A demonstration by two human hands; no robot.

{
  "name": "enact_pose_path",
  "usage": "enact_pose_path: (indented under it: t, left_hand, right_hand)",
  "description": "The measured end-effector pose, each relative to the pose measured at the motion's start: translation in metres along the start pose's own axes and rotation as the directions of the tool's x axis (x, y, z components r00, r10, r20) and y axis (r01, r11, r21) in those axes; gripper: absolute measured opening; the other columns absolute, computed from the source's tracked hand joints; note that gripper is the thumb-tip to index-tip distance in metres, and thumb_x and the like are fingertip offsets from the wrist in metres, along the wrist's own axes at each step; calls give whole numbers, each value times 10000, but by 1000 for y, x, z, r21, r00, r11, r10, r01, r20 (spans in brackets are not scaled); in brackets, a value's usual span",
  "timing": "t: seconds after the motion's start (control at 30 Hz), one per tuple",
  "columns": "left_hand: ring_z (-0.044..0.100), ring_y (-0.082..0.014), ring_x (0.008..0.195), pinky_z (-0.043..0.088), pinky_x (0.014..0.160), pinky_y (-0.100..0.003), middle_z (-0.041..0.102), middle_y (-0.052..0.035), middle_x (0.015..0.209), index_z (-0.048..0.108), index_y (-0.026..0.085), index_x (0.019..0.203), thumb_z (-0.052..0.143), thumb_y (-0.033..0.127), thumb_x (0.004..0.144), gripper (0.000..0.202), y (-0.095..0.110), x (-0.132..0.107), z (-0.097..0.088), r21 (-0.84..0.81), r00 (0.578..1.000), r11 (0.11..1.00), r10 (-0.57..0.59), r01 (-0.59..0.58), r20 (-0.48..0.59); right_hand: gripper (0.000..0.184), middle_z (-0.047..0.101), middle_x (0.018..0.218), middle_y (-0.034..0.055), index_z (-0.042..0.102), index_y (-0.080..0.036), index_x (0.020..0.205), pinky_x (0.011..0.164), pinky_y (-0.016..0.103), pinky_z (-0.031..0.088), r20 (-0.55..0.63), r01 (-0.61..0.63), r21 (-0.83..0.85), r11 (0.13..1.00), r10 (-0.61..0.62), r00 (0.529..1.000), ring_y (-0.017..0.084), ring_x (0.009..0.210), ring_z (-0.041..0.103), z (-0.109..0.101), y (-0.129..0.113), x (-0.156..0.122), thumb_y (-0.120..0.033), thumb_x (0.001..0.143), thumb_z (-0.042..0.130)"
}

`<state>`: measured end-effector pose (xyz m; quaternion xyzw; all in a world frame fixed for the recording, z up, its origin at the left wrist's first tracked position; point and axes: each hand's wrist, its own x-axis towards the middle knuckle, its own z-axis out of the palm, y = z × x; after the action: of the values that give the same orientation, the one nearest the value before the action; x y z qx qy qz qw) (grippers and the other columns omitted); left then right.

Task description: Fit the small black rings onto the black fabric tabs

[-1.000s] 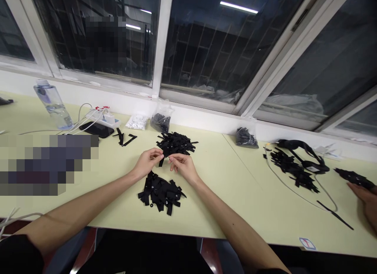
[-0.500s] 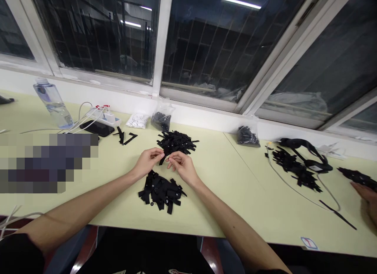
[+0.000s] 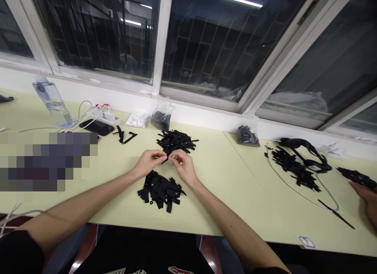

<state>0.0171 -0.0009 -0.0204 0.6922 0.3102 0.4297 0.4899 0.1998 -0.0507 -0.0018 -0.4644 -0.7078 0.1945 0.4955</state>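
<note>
Between the two piles, a short black strip (image 3: 165, 160) is pinched in the fingertips of my left hand (image 3: 147, 163). My right hand (image 3: 185, 167) meets it from the other side, thumb and forefinger closed at the strip's end. Whether a tiny part sits between those fingers is too small to see. Just beyond my hands lies a heap of black strips (image 3: 176, 140). Nearer to me is a second pile of black strips (image 3: 161, 190), some with small shiny round spots, and a small black ring (image 3: 151, 202) beside it.
At the back stand a water bottle (image 3: 54, 103), a phone (image 3: 96, 127), a power strip (image 3: 104, 116) and bags of white pieces (image 3: 137, 119) and black pieces (image 3: 160, 120). Rightward are another black bag (image 3: 247, 135), a headset (image 3: 309, 154), more strips (image 3: 294, 168) and another person's hand (image 3: 365, 197).
My right hand has moved slightly left and its fingertips have come together with those of my left hand at the strip. My left hand has shifted a little to the right.
</note>
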Motion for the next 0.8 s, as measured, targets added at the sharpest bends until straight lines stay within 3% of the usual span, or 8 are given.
enact_pose_path:
  t: [0.23, 0.43, 0.6, 0.8]
  left_hand:
    - [667, -218, 882, 534, 833, -352, 736, -81, 940, 730, 156, 972, 665, 430, 816, 322, 0, 0, 0, 1, 1000, 1000, 15, -15, 26]
    - [674, -217, 891, 531, 844, -345, 737, -85, 953, 724, 154, 969, 677, 429, 811, 320, -1, 0, -2, 8, 999, 1000, 14, -14, 30]
    - [673, -217, 899, 531, 839, -342, 738, -83, 964, 722, 160, 983, 676, 427, 815, 319, -2, 0, -3, 12, 999, 1000, 13, -13, 46]
    - [675, -218, 918, 527, 825, -323, 736, -88, 990, 720, 167, 1011, 638, 428, 850, 318, 5, 0, -3, 14, 997, 998, 59, -60, 53]
  right_hand:
    - [108, 655, 928, 52, 660, -203, 845, 604, 275, 446, 0, -47, 38, 998, 47, 999, 155, 708, 577, 2, 4, 1, -304, 851, 622]
    - [319, 670, 945, 56, 606, -200, 1075, 588, 278, 488, 31, -196, 216, 956, 194, 980, 152, 651, 607, 8, 15, 2, -352, 802, 668]
    - [185, 655, 715, 27, 656, -184, 836, 556, 279, 471, 93, -220, 242, 945, 203, 975, 160, 576, 597, 9, 14, 2, -369, 823, 657]
    - [217, 642, 626, 17, 689, -176, 831, 514, 271, 438, 19, -213, 215, 953, 214, 977, 154, 522, 571, 6, 20, 4, -389, 792, 704]
